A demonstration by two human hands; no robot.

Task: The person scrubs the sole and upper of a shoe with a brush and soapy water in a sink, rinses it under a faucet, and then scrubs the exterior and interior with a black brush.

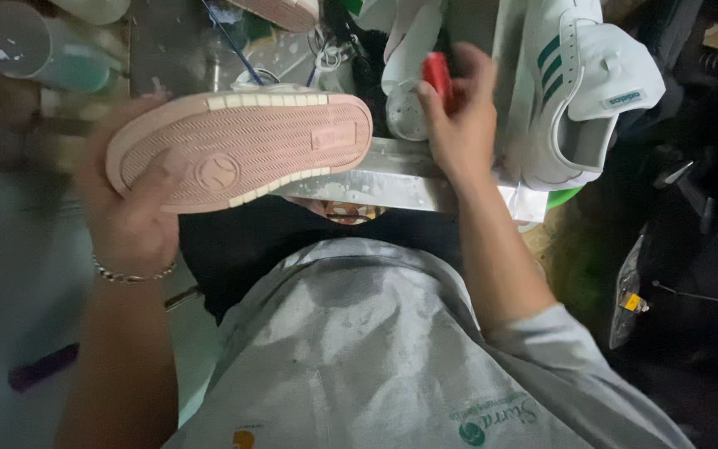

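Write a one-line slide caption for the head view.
Left hand holds a pink shoe sole tread-up, while the right hand grips a small red object beside white sneakers.

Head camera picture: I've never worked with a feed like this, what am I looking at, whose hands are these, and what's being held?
There is no machine here: this is a single camera worn on a person's head, looking down past their grey shirt at their own two bare hands. The left hand, with a bracelet at the wrist, holds a pink shoe turned sole-up. The right hand reaches forward with its grip closed on a small red object; what it is cannot be told. Ahead is a metal bench edge. A white shoe with green stripes sits to the right, and a blurred plastic cup lies at the upper left.
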